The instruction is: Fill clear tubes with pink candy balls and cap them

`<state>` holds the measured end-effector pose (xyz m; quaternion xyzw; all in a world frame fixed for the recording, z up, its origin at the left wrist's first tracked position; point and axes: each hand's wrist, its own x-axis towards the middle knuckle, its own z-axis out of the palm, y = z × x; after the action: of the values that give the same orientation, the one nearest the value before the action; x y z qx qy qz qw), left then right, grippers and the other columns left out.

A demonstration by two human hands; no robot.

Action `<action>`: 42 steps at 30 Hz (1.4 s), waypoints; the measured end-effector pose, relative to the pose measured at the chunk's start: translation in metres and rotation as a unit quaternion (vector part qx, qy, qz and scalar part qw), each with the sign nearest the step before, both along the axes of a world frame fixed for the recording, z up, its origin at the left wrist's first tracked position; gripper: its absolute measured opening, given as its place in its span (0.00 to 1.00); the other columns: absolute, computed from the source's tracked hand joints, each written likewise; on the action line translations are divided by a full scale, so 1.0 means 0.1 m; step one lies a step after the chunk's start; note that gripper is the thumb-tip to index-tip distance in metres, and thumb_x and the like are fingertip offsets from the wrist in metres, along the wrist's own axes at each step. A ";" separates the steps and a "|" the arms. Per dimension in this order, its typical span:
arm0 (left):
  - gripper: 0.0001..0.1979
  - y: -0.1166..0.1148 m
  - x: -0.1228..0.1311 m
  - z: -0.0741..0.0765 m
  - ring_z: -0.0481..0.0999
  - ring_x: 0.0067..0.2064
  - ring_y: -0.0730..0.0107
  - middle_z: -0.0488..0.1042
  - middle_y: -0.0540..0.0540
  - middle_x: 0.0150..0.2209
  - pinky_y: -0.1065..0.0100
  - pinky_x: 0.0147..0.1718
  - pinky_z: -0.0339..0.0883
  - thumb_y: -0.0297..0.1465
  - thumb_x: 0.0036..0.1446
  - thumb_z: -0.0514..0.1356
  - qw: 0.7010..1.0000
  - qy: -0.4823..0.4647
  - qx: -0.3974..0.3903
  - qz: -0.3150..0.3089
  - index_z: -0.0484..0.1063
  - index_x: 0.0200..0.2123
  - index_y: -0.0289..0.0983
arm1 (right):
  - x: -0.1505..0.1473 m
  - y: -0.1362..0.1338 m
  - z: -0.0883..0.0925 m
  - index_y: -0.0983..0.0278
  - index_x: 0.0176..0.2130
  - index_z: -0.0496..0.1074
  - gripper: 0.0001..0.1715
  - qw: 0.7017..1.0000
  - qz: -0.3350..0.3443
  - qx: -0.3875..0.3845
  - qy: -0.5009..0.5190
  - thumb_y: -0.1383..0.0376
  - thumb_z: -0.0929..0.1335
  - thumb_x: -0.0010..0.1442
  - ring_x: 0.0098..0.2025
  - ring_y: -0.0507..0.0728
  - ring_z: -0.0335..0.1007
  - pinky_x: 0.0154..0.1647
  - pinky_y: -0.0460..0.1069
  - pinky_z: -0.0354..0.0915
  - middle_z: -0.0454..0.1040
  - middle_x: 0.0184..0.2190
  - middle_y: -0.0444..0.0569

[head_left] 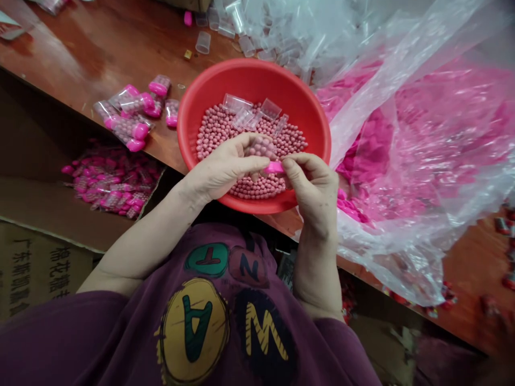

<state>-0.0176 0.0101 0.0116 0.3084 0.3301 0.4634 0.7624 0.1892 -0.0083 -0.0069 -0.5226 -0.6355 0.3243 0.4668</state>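
Observation:
Over a red bowl (254,69), my left hand (225,163) is closed around a small clear container (263,146) filled with pink balls. My right hand (311,179) pinches a bright pink cap (275,167) at the mouth of that container; whether the cap is fully seated cannot be made out. Beneath my hands the bowl holds many loose pink balls (215,126). Several clear containers (270,109) lie on top of them near the far side.
Filled, pink-capped containers (127,115) lie left of the bowl. More fill a cardboard box (36,201) below the table edge. Clear containers (203,43) are heaped at the back. A plastic bag (442,134) of pink caps spreads across the right of the wooden table (120,43).

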 end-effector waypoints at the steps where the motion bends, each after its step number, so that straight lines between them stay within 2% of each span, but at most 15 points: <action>1: 0.17 0.00 0.00 -0.02 0.80 0.37 0.76 0.79 0.48 0.41 0.74 0.32 0.71 0.20 0.54 0.73 1.000 0.005 0.012 0.006 0.77 0.46 0.36 | -0.03 -0.01 0.01 0.57 0.44 0.83 0.15 1.000 0.009 -0.011 0.000 0.48 0.75 0.73 0.37 0.54 0.80 0.42 0.52 0.81 0.83 0.36 0.43; 4: 0.16 0.00 0.02 -0.07 0.78 0.36 0.77 0.78 0.50 0.39 0.74 0.32 0.71 0.19 0.53 0.72 0.999 0.017 0.032 0.036 0.77 0.43 0.35 | -0.09 -0.06 0.05 0.55 0.50 0.80 0.14 0.999 0.021 0.012 -0.033 0.50 0.73 0.76 0.41 0.55 0.81 0.46 0.54 0.82 0.82 0.42 0.44; 8: 0.14 0.02 0.04 -0.09 0.76 0.34 0.79 0.76 0.51 0.37 0.74 0.32 0.71 0.18 0.53 0.70 0.998 0.021 0.023 0.061 0.76 0.41 0.35 | -0.05 -0.09 0.03 0.53 0.59 0.76 0.19 0.980 0.063 0.109 -0.157 0.55 0.75 0.72 0.57 0.63 0.80 0.56 0.61 0.83 0.78 0.57 0.51; 10: 0.13 0.02 0.04 -0.07 0.76 0.34 0.79 0.76 0.51 0.37 0.74 0.32 0.71 0.18 0.54 0.70 0.998 0.025 0.016 0.046 0.76 0.42 0.35 | 0.00 -0.08 -0.01 0.53 0.59 0.76 0.17 0.961 0.072 0.167 -0.209 0.61 0.73 0.72 0.60 0.64 0.79 0.58 0.63 0.82 0.78 0.58 0.52; 13: 0.10 0.00 0.02 -0.05 0.76 0.33 0.78 0.76 0.50 0.37 0.73 0.32 0.71 0.21 0.59 0.70 0.999 0.031 0.011 0.013 0.77 0.43 0.35 | 0.08 -0.04 -0.03 0.55 0.55 0.80 0.13 0.943 0.057 0.224 -0.238 0.65 0.71 0.73 0.54 0.62 0.82 0.57 0.61 0.82 0.81 0.51 0.51; 15: 0.07 -0.02 0.01 -0.03 0.76 0.34 0.78 0.77 0.49 0.38 0.73 0.33 0.71 0.24 0.63 0.69 0.999 0.036 0.012 -0.003 0.78 0.44 0.35 | 0.13 -0.03 -0.01 0.57 0.54 0.82 0.11 0.950 0.032 0.203 -0.235 0.62 0.72 0.75 0.49 0.60 0.83 0.54 0.59 0.83 0.83 0.47 0.50; 17: 0.05 -0.03 0.00 -0.01 0.77 0.35 0.77 0.78 0.48 0.40 0.72 0.35 0.71 0.26 0.65 0.67 0.999 0.042 0.016 -0.020 0.78 0.44 0.36 | 0.17 -0.02 0.05 0.57 0.58 0.82 0.15 0.964 0.012 0.155 -0.215 0.57 0.71 0.77 0.49 0.61 0.84 0.55 0.60 0.83 0.85 0.48 0.50; 21: 0.06 -0.06 0.00 0.01 0.78 0.37 0.71 0.79 0.46 0.41 0.69 0.34 0.71 0.27 0.67 0.65 0.998 0.046 -0.003 -0.030 0.77 0.46 0.38 | 0.16 -0.04 0.16 0.52 0.68 0.78 0.25 0.983 0.027 0.091 -0.156 0.49 0.70 0.79 0.66 0.65 0.82 0.72 0.67 0.78 0.84 0.63 0.51; 24: 0.04 -0.06 0.00 0.02 0.76 0.34 0.71 0.78 0.45 0.38 0.67 0.33 0.69 0.27 0.66 0.65 0.998 0.051 -0.011 -0.040 0.77 0.44 0.38 | 0.09 -0.06 0.19 0.48 0.69 0.77 0.27 0.989 0.058 0.050 -0.130 0.46 0.70 0.78 0.72 0.65 0.79 0.77 0.66 0.74 0.82 0.69 0.48; 28: 0.01 -0.05 -0.01 0.01 0.74 0.32 0.73 0.77 0.46 0.37 0.68 0.31 0.67 0.27 0.67 0.65 0.997 0.045 0.000 -0.057 0.77 0.41 0.37 | -0.01 -0.06 0.19 0.50 0.66 0.81 0.26 0.991 0.067 0.025 -0.113 0.45 0.66 0.80 0.68 0.63 0.82 0.75 0.65 0.77 0.84 0.66 0.46; 32: 0.02 -0.04 -0.02 0.00 0.76 0.35 0.73 0.78 0.46 0.38 0.71 0.34 0.70 0.27 0.69 0.65 0.997 0.040 0.023 -0.062 0.78 0.42 0.37 | -0.03 -0.05 0.20 0.50 0.65 0.82 0.23 0.990 0.059 0.053 -0.117 0.47 0.69 0.79 0.65 0.64 0.84 0.71 0.65 0.79 0.86 0.63 0.46; 34: 0.02 -0.04 -0.02 -0.01 0.76 0.36 0.74 0.79 0.47 0.38 0.72 0.34 0.70 0.27 0.69 0.65 0.997 0.040 0.024 -0.054 0.79 0.41 0.37 | -0.03 -0.05 0.21 0.49 0.65 0.82 0.23 0.986 0.061 0.063 -0.139 0.48 0.69 0.79 0.60 0.63 0.85 0.67 0.64 0.81 0.87 0.59 0.47; 38: 0.04 -0.04 -0.01 0.00 0.71 0.29 0.77 0.76 0.49 0.34 0.73 0.29 0.63 0.26 0.71 0.64 0.998 0.053 0.010 -0.043 0.79 0.40 0.36 | 0.01 -0.06 0.24 0.48 0.63 0.83 0.20 0.976 0.063 0.082 -0.190 0.51 0.69 0.78 0.43 0.60 0.83 0.50 0.59 0.83 0.86 0.44 0.47; 42: 0.04 -0.04 0.00 -0.02 0.72 0.29 0.77 0.78 0.48 0.34 0.73 0.29 0.63 0.25 0.70 0.64 0.998 0.062 -0.002 -0.014 0.78 0.40 0.36 | 0.11 -0.10 0.27 0.49 0.63 0.83 0.19 0.966 0.052 0.107 -0.231 0.55 0.70 0.78 0.40 0.58 0.79 0.46 0.57 0.81 0.82 0.42 0.48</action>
<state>-0.0172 0.0061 0.0099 0.3394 0.3733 0.4316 0.7478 0.1998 -0.0182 0.0197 -0.4965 -0.7836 0.1490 0.3426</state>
